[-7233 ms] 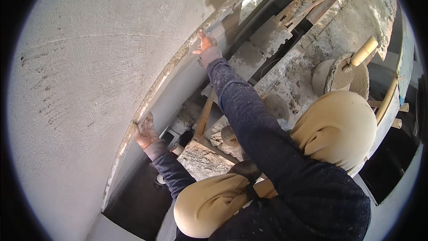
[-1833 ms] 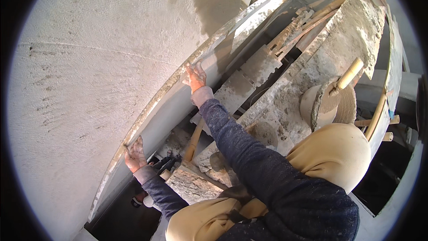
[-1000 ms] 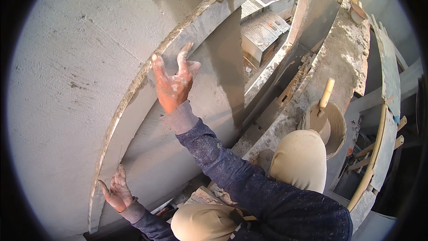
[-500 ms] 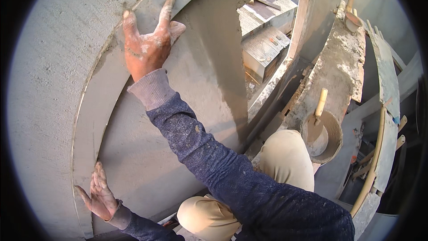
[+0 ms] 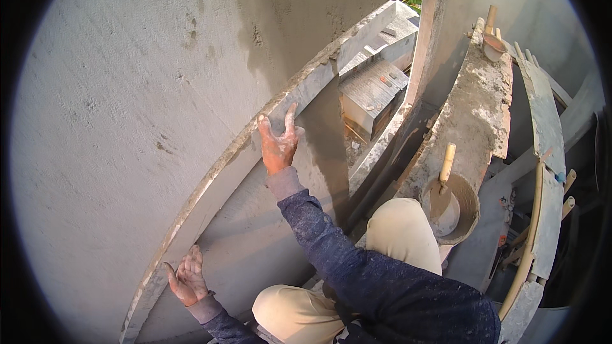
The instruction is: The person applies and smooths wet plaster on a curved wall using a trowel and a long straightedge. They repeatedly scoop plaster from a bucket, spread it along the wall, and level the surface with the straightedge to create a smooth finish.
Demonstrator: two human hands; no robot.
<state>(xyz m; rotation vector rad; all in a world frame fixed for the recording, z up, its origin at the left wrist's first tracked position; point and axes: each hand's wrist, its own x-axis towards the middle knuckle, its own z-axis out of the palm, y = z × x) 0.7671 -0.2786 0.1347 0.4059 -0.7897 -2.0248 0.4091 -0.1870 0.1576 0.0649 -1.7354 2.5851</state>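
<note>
A long grey plastering straightedge (image 5: 236,181) slants up across the plastered wall (image 5: 140,108), from the lower left to the window opening, its rough edge toward the wall. My right hand (image 5: 279,146) holds it near the middle, thumb at the upper edge and fingers spread over its face. Lower down, my left hand (image 5: 189,278) supports it near its low end, palm against the lower side with the thumb apart from the fingers. Grey plaster coats the fingers of both hands. Damp, darker patches show on the wall above the board.
By my right knee (image 5: 403,232) stands a mortar-caked bucket (image 5: 470,199) with a wooden-handled trowel (image 5: 444,175) in it. A mortar-smeared plank (image 5: 468,105) runs away behind it, with a handled scoop (image 5: 493,46) at its far end. Bamboo poles (image 5: 532,242) line the right; a window frame (image 5: 422,51) shows rooftops.
Both hands have shifted right with the straightedge, my right hand also lower. The board now tilts more, shows its thick edge, and reaches across the window opening.
</note>
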